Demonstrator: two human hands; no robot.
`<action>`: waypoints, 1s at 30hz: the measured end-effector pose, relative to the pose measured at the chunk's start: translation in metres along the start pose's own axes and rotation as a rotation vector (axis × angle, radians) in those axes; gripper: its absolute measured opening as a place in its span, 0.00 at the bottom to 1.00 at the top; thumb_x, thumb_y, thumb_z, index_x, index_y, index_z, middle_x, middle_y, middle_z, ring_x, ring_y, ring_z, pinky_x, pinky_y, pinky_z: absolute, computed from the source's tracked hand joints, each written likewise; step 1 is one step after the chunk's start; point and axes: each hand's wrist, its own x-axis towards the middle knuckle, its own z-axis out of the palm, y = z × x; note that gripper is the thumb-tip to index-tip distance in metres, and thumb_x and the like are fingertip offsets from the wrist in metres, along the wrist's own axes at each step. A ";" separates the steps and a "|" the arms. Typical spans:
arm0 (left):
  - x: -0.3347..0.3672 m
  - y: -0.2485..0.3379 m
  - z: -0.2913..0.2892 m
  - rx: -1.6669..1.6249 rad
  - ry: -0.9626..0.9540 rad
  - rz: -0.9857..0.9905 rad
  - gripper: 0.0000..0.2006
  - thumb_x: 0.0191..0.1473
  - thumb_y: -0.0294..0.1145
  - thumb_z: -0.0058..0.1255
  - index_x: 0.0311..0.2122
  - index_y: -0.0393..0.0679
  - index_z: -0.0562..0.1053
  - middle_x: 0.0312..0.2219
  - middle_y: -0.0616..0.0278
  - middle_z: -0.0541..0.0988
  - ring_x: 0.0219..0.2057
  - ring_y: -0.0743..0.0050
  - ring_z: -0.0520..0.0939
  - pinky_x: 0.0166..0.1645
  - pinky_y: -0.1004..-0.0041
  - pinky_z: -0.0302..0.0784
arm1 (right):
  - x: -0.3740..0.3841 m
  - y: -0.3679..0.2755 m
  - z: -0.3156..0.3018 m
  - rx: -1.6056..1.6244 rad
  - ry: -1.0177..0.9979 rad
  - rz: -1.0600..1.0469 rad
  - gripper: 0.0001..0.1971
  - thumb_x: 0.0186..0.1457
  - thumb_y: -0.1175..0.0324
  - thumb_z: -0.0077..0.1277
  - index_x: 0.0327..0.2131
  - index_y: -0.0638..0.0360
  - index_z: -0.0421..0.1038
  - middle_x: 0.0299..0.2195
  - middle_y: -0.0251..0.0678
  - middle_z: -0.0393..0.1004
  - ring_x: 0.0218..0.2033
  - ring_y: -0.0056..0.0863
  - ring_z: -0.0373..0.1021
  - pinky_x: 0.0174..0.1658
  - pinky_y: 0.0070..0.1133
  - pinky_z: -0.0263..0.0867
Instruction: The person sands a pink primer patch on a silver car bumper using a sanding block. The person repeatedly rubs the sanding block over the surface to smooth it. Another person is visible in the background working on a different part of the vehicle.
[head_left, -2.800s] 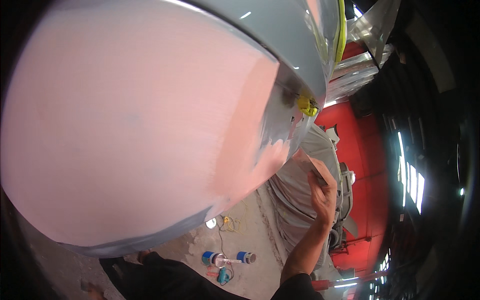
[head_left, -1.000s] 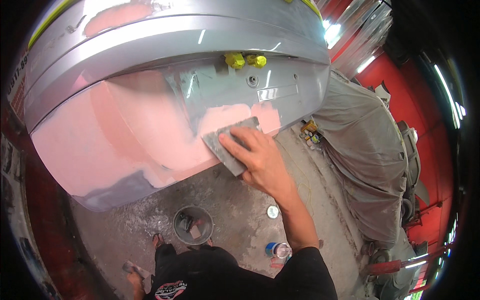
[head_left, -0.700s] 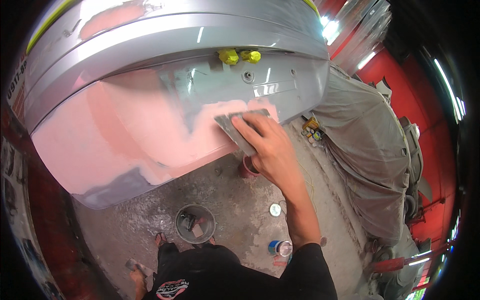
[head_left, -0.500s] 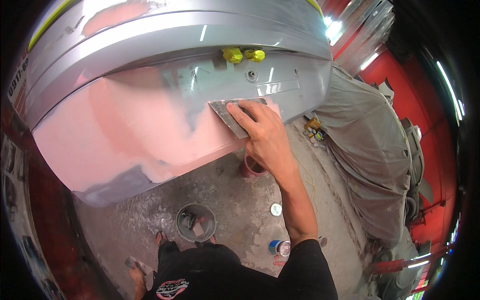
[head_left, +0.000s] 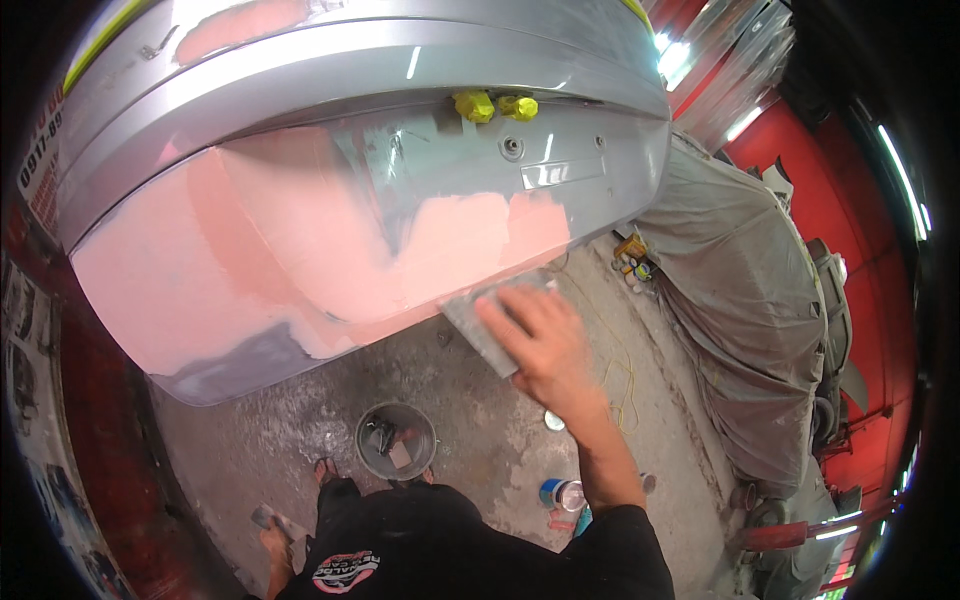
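My right hand (head_left: 550,355), blurred by motion, grips a flat grey putty spreader (head_left: 480,328) just below the bottom edge of a silver car panel (head_left: 625,185). Pink body filler (head_left: 310,235) covers much of the panel's left and middle, with a raised patch toward its right end. Low at the left, my left hand (head_left: 273,545) is closed on a flat greyish plate (head_left: 263,517), seen only small, so its exact kind is unclear.
On the concrete floor stands a bucket (head_left: 362,450) with tools inside. A blue-and-white can (head_left: 560,493) is right of my body. Yellow-wrapped parts (head_left: 475,106) stick out above the panel. A covered vehicle (head_left: 740,270) stands at right, with small containers (head_left: 632,268) beside it.
My right hand and the putty spreader have come off the panel and moved down toward me. The pink patch they covered now shows. My left hand stays low at the left.
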 end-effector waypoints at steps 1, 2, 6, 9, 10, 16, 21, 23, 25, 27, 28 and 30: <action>-0.004 0.006 0.000 -0.033 0.028 0.031 0.33 0.61 0.52 0.51 0.47 0.20 0.72 0.39 0.39 0.81 0.38 0.47 0.84 0.42 0.56 0.78 | 0.007 0.005 -0.001 0.003 0.051 0.010 0.35 0.38 0.80 0.55 0.57 0.54 0.70 0.51 0.42 0.71 0.52 0.44 0.69 0.54 0.41 0.63; -0.010 0.012 0.001 -0.066 0.057 0.060 0.32 0.62 0.51 0.51 0.44 0.19 0.73 0.36 0.39 0.82 0.36 0.49 0.84 0.41 0.56 0.77 | 0.019 0.013 -0.003 0.007 0.101 0.018 0.35 0.38 0.81 0.55 0.56 0.54 0.70 0.50 0.41 0.71 0.51 0.44 0.69 0.53 0.40 0.64; 0.000 0.007 0.007 -0.102 0.064 0.036 0.31 0.63 0.50 0.50 0.41 0.18 0.75 0.33 0.39 0.82 0.36 0.51 0.84 0.40 0.57 0.77 | 0.064 0.029 0.001 0.006 0.183 0.048 0.34 0.38 0.84 0.51 0.55 0.54 0.71 0.50 0.41 0.72 0.51 0.42 0.70 0.51 0.36 0.65; -0.018 0.016 0.008 -0.243 0.018 -0.052 0.31 0.61 0.52 0.51 0.45 0.23 0.75 0.36 0.42 0.82 0.36 0.51 0.84 0.41 0.56 0.77 | 0.075 0.039 0.011 -0.014 0.217 0.027 0.35 0.38 0.85 0.50 0.55 0.55 0.71 0.49 0.41 0.73 0.49 0.41 0.70 0.50 0.36 0.65; -0.020 0.016 0.005 -0.209 0.000 -0.022 0.31 0.61 0.52 0.51 0.45 0.23 0.76 0.36 0.42 0.82 0.36 0.51 0.84 0.41 0.56 0.77 | 0.076 0.037 0.011 -0.006 0.191 0.022 0.35 0.37 0.84 0.51 0.55 0.54 0.71 0.49 0.41 0.73 0.49 0.41 0.70 0.49 0.36 0.65; -0.039 0.019 -0.017 -0.016 0.009 0.034 0.30 0.62 0.51 0.51 0.43 0.22 0.76 0.36 0.44 0.82 0.35 0.54 0.84 0.41 0.58 0.77 | 0.058 0.015 0.013 0.083 0.049 -0.076 0.40 0.33 0.79 0.57 0.58 0.51 0.68 0.51 0.37 0.69 0.50 0.40 0.67 0.44 0.36 0.62; -0.043 0.026 -0.015 -0.203 0.015 -0.048 0.29 0.62 0.49 0.51 0.42 0.21 0.74 0.34 0.44 0.81 0.31 0.55 0.82 0.36 0.58 0.77 | 0.025 -0.016 0.012 0.046 -0.025 -0.078 0.41 0.31 0.77 0.59 0.58 0.52 0.70 0.52 0.38 0.69 0.50 0.40 0.68 0.48 0.34 0.62; -0.042 0.031 -0.015 -0.195 0.023 -0.092 0.29 0.62 0.48 0.51 0.44 0.20 0.73 0.34 0.44 0.81 0.31 0.55 0.82 0.36 0.58 0.77 | 0.015 -0.023 0.007 0.051 -0.056 -0.063 0.41 0.31 0.76 0.59 0.58 0.51 0.70 0.53 0.38 0.69 0.51 0.40 0.67 0.49 0.33 0.62; -0.032 0.031 -0.011 -0.208 -0.009 -0.086 0.29 0.63 0.48 0.51 0.45 0.20 0.73 0.34 0.43 0.81 0.32 0.54 0.82 0.37 0.58 0.78 | 0.005 -0.015 0.002 0.038 -0.084 -0.054 0.41 0.34 0.78 0.60 0.60 0.55 0.66 0.54 0.40 0.68 0.54 0.42 0.66 0.53 0.41 0.62; -0.016 0.018 -0.004 -0.243 -0.074 -0.037 0.29 0.63 0.47 0.50 0.47 0.20 0.72 0.35 0.43 0.81 0.33 0.54 0.82 0.38 0.58 0.78 | 0.002 -0.001 -0.003 -0.038 -0.029 -0.054 0.39 0.36 0.80 0.57 0.58 0.57 0.68 0.53 0.41 0.70 0.53 0.43 0.68 0.53 0.40 0.63; -0.016 0.016 -0.001 -0.207 -0.051 -0.013 0.29 0.64 0.46 0.50 0.47 0.20 0.72 0.36 0.43 0.81 0.34 0.55 0.82 0.39 0.59 0.78 | 0.004 0.009 -0.006 -0.031 0.017 -0.011 0.37 0.37 0.81 0.56 0.57 0.57 0.68 0.52 0.42 0.70 0.53 0.43 0.69 0.53 0.40 0.64; -0.017 0.020 0.002 -0.141 -0.004 0.036 0.28 0.64 0.46 0.50 0.47 0.20 0.72 0.37 0.42 0.80 0.36 0.55 0.82 0.40 0.59 0.78 | 0.017 0.033 -0.012 -0.019 0.115 0.072 0.34 0.38 0.83 0.52 0.55 0.59 0.70 0.50 0.43 0.72 0.52 0.44 0.70 0.53 0.38 0.65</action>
